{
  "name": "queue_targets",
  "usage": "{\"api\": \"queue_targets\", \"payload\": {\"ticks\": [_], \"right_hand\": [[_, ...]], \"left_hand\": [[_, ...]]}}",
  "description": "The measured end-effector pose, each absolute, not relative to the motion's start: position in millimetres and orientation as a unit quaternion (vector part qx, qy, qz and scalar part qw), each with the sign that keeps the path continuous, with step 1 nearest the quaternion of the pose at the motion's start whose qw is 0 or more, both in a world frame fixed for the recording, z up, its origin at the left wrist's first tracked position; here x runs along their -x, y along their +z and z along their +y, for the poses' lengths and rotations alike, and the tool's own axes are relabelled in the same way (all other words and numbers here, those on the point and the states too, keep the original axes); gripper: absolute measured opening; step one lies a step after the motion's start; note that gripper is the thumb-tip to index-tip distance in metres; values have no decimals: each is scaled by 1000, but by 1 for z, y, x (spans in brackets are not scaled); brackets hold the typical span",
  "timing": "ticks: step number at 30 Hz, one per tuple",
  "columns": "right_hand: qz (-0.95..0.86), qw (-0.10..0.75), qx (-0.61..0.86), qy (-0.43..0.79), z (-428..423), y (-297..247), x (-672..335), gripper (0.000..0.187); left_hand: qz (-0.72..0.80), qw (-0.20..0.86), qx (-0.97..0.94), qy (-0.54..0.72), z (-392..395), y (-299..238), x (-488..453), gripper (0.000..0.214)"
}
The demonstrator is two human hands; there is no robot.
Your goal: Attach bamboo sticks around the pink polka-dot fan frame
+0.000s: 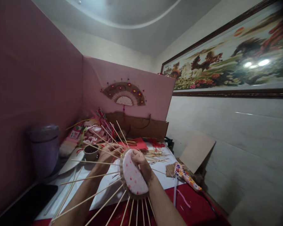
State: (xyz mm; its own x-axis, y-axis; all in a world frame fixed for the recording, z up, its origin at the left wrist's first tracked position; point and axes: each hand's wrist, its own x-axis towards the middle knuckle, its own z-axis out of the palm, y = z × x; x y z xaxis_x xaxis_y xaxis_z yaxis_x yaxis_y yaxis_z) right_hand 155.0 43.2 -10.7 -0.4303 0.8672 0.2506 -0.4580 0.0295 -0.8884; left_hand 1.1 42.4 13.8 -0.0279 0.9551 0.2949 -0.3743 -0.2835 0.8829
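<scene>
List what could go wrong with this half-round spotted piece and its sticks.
First, the long sticks fan out from the curved edge of the spotted piece, so a snag on one might bend or loosen it.

Second, some sticks reach left past the cup; turning the piece could knock it, though whether they touch is unclear.

Third, the right hand's thumb lies on the spotted face and, pressing hard, could dent it.
</scene>
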Motion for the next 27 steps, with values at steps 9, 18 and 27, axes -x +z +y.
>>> {"api": "queue_targets", "payload": {"ticks": [9, 18, 27], "right_hand": [[-519, 521, 186, 652, 46, -14, -152, 27], [-514, 516, 162, 666, 48, -14, -150, 25], [-506, 520, 159, 670, 49, -16, -152, 25]], "left_hand": [[295, 479, -552, 615, 43, 7, 3, 16], [275, 503, -551, 606, 26, 29, -3, 17], [361, 452, -550, 603, 28, 18, -3, 11]]}}
